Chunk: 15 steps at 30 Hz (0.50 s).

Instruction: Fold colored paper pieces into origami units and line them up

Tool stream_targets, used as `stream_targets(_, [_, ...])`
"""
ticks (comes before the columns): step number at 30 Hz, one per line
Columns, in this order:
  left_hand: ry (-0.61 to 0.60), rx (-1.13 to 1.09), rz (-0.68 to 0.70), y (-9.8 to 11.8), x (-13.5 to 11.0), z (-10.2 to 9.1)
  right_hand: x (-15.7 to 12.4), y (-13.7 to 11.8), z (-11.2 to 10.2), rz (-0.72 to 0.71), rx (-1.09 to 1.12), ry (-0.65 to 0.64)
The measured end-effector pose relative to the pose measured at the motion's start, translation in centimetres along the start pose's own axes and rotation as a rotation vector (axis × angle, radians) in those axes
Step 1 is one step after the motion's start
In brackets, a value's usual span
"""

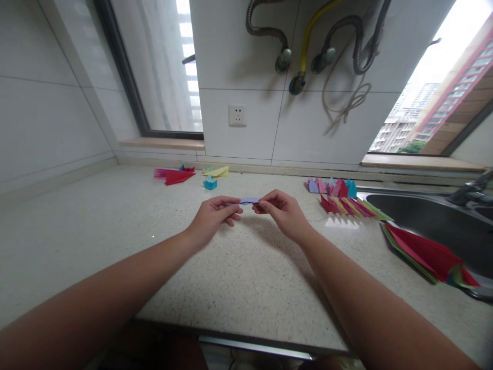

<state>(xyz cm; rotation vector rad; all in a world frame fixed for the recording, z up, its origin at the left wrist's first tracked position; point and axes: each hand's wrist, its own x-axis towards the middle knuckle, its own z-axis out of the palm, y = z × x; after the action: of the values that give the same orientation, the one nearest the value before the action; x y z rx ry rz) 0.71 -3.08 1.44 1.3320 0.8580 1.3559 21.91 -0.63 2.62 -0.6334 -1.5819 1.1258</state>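
Low across the bottom of the frame runs the front edge of a speckled counter, with a bare forearm reaching over it from each lower corner. Between the forearms, open worktop extends up to the hands. At the right, a stack of red and green folded paper lies along the near side of the sink, whose rim bounds the room on that side; to the left, the counter stretches widely.

Near the centre, the left hand pinches one end of a small lilac paper between thumb and fingers, its lower fingers loosely spread. The right hand grips the other end by the fingertips, the remaining fingers curled in. Whether the paper touches the counter cannot be told.

Beyond, right of centre, sit rows of coloured folded pieces; upper left of the hands are a blue piece, a red piece and a yellow piece. The tiled wall closes off the back.
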Motion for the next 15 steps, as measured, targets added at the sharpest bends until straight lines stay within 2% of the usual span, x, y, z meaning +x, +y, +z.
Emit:
stream_targets(4, [0.025,0.062,0.048,0.09,0.12,-0.06,-0.01,0.34,0.12,0.019,0.039,0.004])
stream_targets(9, [0.028,0.079,0.034,0.03,0.24,-0.16,-0.10,0.38,0.19,0.050,0.065,0.005])
stream_targets(15, [-0.023,0.153,0.087,-0.09,0.09,-0.24,0.02,0.80,-0.03,0.067,-0.033,-0.060])
